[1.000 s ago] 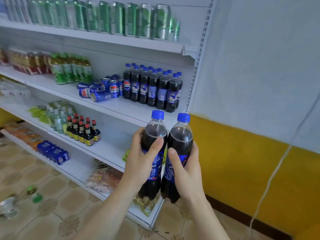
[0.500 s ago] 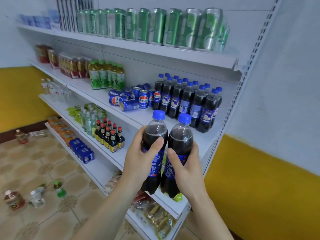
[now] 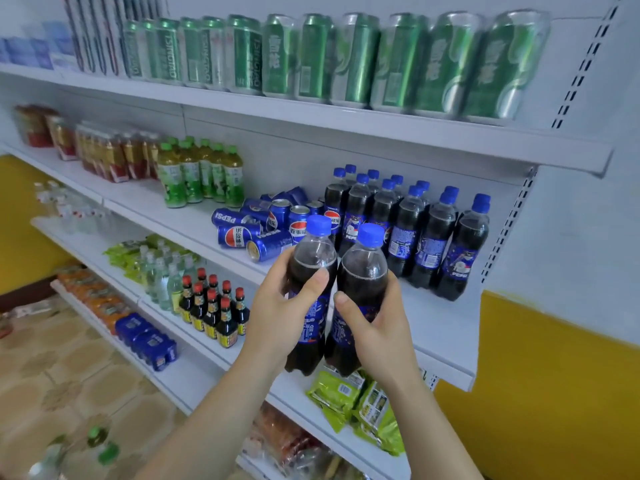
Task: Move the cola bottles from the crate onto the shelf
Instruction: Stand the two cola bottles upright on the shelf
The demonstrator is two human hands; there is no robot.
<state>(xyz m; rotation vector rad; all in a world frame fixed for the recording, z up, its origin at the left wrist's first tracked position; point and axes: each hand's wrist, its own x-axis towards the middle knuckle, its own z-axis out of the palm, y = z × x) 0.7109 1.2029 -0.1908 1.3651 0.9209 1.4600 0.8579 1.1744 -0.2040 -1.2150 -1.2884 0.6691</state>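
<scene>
My left hand (image 3: 277,306) grips one cola bottle (image 3: 313,258) with a blue cap, and my right hand (image 3: 381,327) grips a second cola bottle (image 3: 363,271) pressed against it. Both bottles are upright, held in front of the white shelf (image 3: 443,323). Several more cola bottles (image 3: 408,230) stand in rows on that shelf, just behind and to the right of the held pair. The crate is not in view.
Blue cola cans (image 3: 256,230) lie and stand left of the shelved bottles. Green tea bottles (image 3: 201,174) stand further left. Green cans (image 3: 346,60) fill the shelf above. Small dark sauce bottles (image 3: 213,310) and green packets (image 3: 360,400) sit on lower shelves.
The view has come closer to the shelf and turned left. Both hands have carried the two bottles up towards the shelved cola bottles.
</scene>
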